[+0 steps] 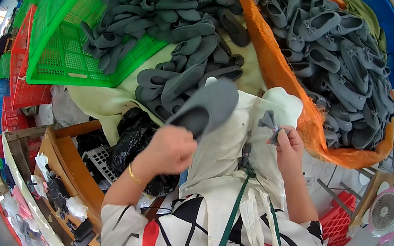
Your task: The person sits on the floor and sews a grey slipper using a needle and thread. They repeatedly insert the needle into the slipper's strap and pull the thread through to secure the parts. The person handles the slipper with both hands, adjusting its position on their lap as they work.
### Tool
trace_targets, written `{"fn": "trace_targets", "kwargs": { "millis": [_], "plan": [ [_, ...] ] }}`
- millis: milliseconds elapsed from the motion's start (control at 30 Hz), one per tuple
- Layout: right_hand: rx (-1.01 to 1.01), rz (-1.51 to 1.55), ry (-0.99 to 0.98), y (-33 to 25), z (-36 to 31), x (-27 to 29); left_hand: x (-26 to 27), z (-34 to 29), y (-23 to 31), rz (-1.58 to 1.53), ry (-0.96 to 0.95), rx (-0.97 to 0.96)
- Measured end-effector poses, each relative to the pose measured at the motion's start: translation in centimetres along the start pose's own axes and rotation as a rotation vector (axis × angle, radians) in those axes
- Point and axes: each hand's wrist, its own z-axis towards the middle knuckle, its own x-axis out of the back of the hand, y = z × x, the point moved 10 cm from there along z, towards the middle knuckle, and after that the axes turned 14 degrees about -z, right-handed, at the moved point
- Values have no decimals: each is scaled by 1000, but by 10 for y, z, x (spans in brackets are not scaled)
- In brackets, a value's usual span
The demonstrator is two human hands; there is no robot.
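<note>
My left hand [170, 148] grips a grey slipper [207, 105] by its heel end, the sole turned up toward the camera. My right hand [289, 146] pinches a small grey fabric bow [269, 121] between its fingers, a little to the right of the slipper. Both hands are raised over a cream cloth [226, 148] that covers my lap. Beyond the slipper lies a heap of grey slippers [183, 77] on the cloth.
A green plastic crate [60, 46] at the back left holds more grey slippers. An orange mesh sack [285, 75] at the right is full of slippers with bows. Red crates [21, 86], a wooden box [74, 163], a black bag [133, 139] and a small fan [386, 210] surround me.
</note>
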Motion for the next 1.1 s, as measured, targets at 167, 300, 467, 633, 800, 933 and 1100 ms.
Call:
{"fn": "trace_targets", "kwargs": {
  "millis": [167,300,467,633,800,933,1100],
  "plan": [
    [-30,49,-48,13,-10,-7,-85,-58,7,-22,-198,185],
    [-38,43,-36,7,-21,-12,-113,-70,-36,-500,65,664],
    [-127,-11,1,28,-28,-6,-157,-76,-73,-1769,831,692],
    [-112,-66,-120,36,-33,-43,-159,-64,-52,-1975,932,617],
    [123,-402,-287,22,-38,-91,-155,-49,-36,-1773,926,580],
    [484,-825,-405,1,-51,-115,-156,-56,-47,-1707,1065,730],
    [352,-680,-313,4,-44,-92,-166,-68,-67,-1718,1205,927]
  ]
}}
